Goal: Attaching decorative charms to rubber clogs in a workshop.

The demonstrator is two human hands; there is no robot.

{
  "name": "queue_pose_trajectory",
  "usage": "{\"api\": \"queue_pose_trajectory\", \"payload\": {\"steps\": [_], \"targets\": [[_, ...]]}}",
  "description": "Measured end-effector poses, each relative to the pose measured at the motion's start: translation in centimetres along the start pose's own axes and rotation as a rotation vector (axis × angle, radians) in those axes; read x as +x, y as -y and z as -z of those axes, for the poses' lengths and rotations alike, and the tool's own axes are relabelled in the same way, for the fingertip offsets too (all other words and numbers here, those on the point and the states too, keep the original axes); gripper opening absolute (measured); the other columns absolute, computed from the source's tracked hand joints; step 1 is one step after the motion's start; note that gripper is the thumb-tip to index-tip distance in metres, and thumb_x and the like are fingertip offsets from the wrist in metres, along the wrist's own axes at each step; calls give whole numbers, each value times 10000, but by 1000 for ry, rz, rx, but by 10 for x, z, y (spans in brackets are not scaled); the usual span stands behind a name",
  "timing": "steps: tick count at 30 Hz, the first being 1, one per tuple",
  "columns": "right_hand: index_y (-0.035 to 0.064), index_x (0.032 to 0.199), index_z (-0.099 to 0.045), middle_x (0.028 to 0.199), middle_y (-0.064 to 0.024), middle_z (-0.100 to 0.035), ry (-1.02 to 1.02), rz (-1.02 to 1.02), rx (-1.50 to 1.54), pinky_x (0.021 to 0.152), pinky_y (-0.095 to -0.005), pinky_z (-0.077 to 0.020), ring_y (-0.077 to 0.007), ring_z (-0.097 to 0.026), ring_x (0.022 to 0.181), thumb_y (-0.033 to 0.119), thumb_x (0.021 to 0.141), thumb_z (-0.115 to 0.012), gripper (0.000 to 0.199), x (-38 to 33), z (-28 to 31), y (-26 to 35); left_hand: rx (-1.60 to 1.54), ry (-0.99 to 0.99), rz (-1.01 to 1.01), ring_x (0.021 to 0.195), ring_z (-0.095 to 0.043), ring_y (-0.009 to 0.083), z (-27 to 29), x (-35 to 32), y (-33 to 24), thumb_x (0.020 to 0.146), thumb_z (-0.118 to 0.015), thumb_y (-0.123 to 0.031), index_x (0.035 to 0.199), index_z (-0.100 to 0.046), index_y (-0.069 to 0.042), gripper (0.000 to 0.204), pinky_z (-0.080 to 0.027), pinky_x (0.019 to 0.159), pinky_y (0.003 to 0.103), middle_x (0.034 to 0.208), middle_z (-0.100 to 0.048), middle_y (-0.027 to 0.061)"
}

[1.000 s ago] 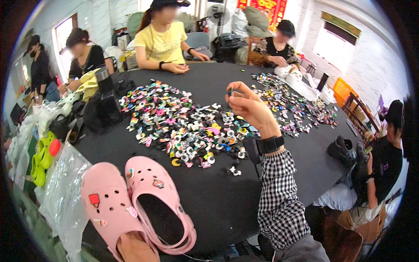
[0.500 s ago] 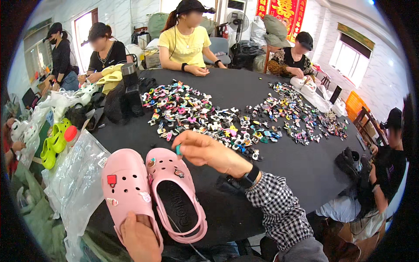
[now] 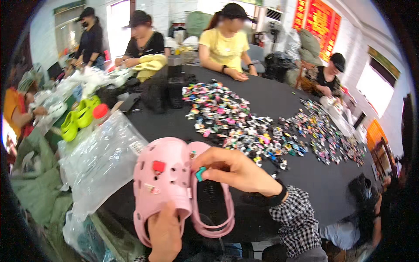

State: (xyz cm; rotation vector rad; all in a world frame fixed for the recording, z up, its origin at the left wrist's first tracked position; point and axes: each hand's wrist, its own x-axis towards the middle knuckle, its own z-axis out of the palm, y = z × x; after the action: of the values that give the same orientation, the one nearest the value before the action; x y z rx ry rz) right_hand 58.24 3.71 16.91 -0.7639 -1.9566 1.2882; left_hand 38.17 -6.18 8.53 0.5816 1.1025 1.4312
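Observation:
My left hand (image 3: 165,233) grips the heel end of a pink clog (image 3: 161,183) and holds it tilted up off the black table (image 3: 262,100). A red charm and another small charm sit on its toe. My right hand (image 3: 238,170) pinches a small teal charm (image 3: 200,174) against the side of that clog. A second pink clog (image 3: 214,205) lies flat beside it, under my right hand. A wide scatter of colourful shoe charms (image 3: 235,122) covers the table's middle.
Clear plastic bags (image 3: 102,159) lie at the table's left edge, with green clogs (image 3: 76,118) and black clogs (image 3: 161,91) beyond. Several people sit round the far side, one in a yellow shirt (image 3: 224,48). More charms (image 3: 331,135) spread to the right.
My right hand came back from the charm pile with a teal charm and now presses it to the clog. My left hand has lifted the left clog off the table.

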Motion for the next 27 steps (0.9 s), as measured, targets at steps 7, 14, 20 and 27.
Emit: {"api": "queue_pose_trajectory", "payload": {"steps": [7,14,20,27], "targets": [[45,1013,-653,888,-49,-637,83,154,-378,615,-266,-443,-128,-560,717,63,833,-704,187,26,-26,28,-338,95,-108,1067,-588,155,-17,-15,-14,925,-568,-18,1319,-453,17,412,-502,874,277,1223,-569,101],[45,973,-680,900,-37,-649,117,198,-424,606,-254,-444,-122,-572,700,37,806,-713,170,27,-25,30,-226,143,-146,1051,-588,165,-16,-17,14,930,-584,-30,1280,-486,44,371,-498,902,308,1192,-578,106],[37,955,-678,894,-30,-654,151,200,-390,599,-246,-436,-111,-570,700,20,795,-713,164,25,-19,22,-159,159,-89,1026,-596,157,-15,-17,19,926,-586,-12,1239,-524,44,324,-495,901,304,1153,-598,101],[31,962,-658,875,-41,-667,104,69,-385,597,-264,-458,-129,-597,686,38,790,-725,184,23,-30,36,-203,134,-172,1054,-578,147,-18,-20,29,927,-576,7,1252,-518,47,333,-480,915,299,1176,-587,97]]}}
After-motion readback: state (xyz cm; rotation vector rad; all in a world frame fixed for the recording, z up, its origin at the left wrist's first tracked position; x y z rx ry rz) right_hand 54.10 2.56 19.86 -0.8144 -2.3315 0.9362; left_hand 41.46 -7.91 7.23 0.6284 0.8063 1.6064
